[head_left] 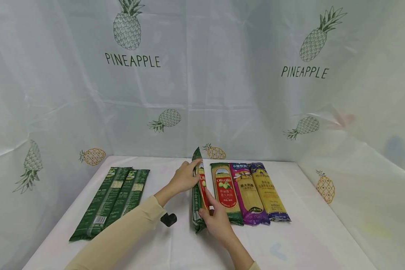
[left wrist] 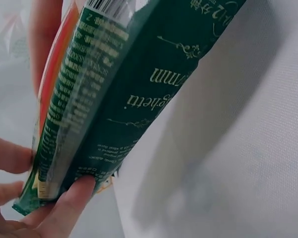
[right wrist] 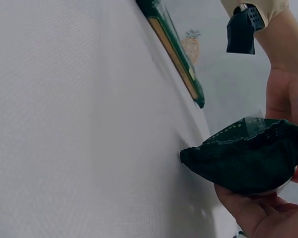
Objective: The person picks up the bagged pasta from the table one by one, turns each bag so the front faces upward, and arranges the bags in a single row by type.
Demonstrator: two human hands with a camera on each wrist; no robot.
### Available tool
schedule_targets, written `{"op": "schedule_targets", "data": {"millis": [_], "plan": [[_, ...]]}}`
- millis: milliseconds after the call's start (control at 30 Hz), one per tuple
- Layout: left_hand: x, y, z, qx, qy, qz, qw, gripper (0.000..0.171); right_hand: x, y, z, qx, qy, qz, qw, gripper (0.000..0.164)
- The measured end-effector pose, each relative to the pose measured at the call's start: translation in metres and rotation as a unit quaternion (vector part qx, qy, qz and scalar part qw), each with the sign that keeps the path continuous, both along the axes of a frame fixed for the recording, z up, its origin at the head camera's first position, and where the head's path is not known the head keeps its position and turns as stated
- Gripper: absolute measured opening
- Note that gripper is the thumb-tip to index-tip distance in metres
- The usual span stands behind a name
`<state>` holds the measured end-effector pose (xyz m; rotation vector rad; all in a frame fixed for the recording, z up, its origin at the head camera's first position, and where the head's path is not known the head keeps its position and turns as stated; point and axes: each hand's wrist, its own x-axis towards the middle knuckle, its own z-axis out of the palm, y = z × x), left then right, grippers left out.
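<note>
A green spaghetti pack with a red front label is tilted on its long edge in the middle of the table. My left hand grips its far end, thumb on the green printed side in the left wrist view, where the left hand shows close. Around the near end, my right hand holds the pack from the right side. In the right wrist view the crimped end of the spaghetti pack faces the camera, and the right hand's fingers lie under it.
To the right lie a green spaghetti pack with a red label, a purple pack and a yellow-blue pack. Two green packs, one outer and one inner, lie back-side up at left. A pineapple-print curtain stands behind the table.
</note>
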<state>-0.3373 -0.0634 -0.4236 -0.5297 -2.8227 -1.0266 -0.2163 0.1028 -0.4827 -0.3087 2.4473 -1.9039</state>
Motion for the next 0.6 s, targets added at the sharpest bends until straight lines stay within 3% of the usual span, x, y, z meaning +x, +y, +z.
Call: {"op": "schedule_targets", "data": {"millis": [233,433,600], "plan": [[0.001,0.001,0.004,0.027,0.015,0.011,0.9995,0.063,0.002,-0.002,0.006,0.011,-0.006,-0.016,1.000,0.072],[-0.001,0.002,0.008,0.070,0.013,0.012,0.9974,0.066,0.000,-0.001,0.017,-0.036,-0.065,-0.012,0.997,0.081],[-0.002,0.001,0.009,0.099,0.010,0.011,0.9950,0.067,-0.002,0.006,0.023,-0.105,-0.120,0.027,0.987,0.079]]}}
